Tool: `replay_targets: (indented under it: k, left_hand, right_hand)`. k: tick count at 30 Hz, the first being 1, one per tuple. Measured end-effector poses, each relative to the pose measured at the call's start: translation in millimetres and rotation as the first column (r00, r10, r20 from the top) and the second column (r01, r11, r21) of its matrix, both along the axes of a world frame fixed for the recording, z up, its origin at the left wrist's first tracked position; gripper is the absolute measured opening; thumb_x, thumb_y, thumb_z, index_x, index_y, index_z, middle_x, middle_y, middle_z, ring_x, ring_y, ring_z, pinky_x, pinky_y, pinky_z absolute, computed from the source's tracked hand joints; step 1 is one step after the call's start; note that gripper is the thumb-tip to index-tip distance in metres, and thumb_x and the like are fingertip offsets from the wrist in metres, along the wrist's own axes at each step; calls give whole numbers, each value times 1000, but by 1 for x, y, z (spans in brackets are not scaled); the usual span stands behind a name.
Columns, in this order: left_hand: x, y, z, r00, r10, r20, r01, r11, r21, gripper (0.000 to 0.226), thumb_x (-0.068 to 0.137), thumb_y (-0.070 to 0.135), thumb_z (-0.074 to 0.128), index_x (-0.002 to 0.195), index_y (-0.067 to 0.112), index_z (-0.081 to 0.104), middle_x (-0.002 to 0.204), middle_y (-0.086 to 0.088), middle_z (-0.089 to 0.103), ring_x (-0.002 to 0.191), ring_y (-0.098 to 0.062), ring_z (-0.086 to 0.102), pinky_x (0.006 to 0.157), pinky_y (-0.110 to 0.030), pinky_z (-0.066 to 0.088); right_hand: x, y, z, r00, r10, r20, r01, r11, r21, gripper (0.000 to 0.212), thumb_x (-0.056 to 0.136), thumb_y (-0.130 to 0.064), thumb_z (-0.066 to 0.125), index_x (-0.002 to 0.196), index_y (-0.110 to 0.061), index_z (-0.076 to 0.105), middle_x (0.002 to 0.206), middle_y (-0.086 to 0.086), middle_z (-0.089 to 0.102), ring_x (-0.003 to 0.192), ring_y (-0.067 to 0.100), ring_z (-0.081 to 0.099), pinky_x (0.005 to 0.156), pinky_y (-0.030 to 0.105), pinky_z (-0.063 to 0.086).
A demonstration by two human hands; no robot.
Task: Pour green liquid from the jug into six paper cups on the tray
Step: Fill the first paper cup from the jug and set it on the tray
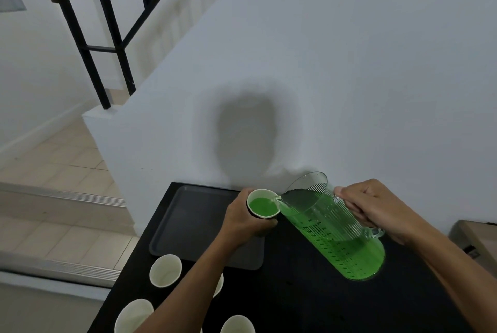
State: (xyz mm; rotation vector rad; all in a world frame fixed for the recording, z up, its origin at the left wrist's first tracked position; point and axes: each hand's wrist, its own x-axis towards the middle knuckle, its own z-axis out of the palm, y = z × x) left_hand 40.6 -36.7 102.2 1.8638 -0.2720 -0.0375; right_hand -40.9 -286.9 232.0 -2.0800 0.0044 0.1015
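1. Just right of the left grip (246, 221), which is wrapped round a paper cup (263, 193), the jug (333, 225) tips, its handle held in the right grip (376, 206).
2. Tip too far and green liquid (357, 257) could run over onto the table (295, 297).
3. Squeeze the cup and it may bend.

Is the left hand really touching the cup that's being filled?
Touching. The head view shows the left hand with its fingers curled round the side of the cup, holding it at the spout of the jug.
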Motion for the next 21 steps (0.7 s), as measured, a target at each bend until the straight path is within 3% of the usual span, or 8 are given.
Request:
replay_targets:
  k: [6, 13, 21]
  left_hand:
    - [-1, 0, 0, 1000, -10, -2, 10, 1000, -3, 56, 56, 20, 88, 105, 27, 63, 94, 8, 71, 84, -6, 67, 68, -24, 55]
    - [-3, 0, 1, 1000, -6, -1, 6, 1000, -10, 56, 57, 16, 89, 106, 25, 64, 95, 8, 71, 86, -6, 66, 66, -15, 51]
    - [-3, 0, 0, 1000, -9, 1, 9, 1000, -4, 57, 53, 25, 88, 105, 28, 64, 95, 9, 71, 87, -8, 67, 69, -22, 54]
  right_hand:
    - [-1, 2, 0, 1000, 2, 6, -2, 1000, 5, 53, 98, -29, 55, 51, -7, 41, 49, 5, 26, 44, 13, 21, 43, 20, 30]
    - [0, 1, -1, 1000, 1, 1, -1, 1000, 15, 54, 98, -30, 55, 48, -13, 38, 48, 4, 25, 44, 13, 20, 44, 22, 24]
    - [1, 1, -5, 1000, -1, 11, 1, 999, 38, 53, 97, -29, 56, 50, -10, 40, 49, 5, 25, 44, 12, 19, 45, 24, 22]
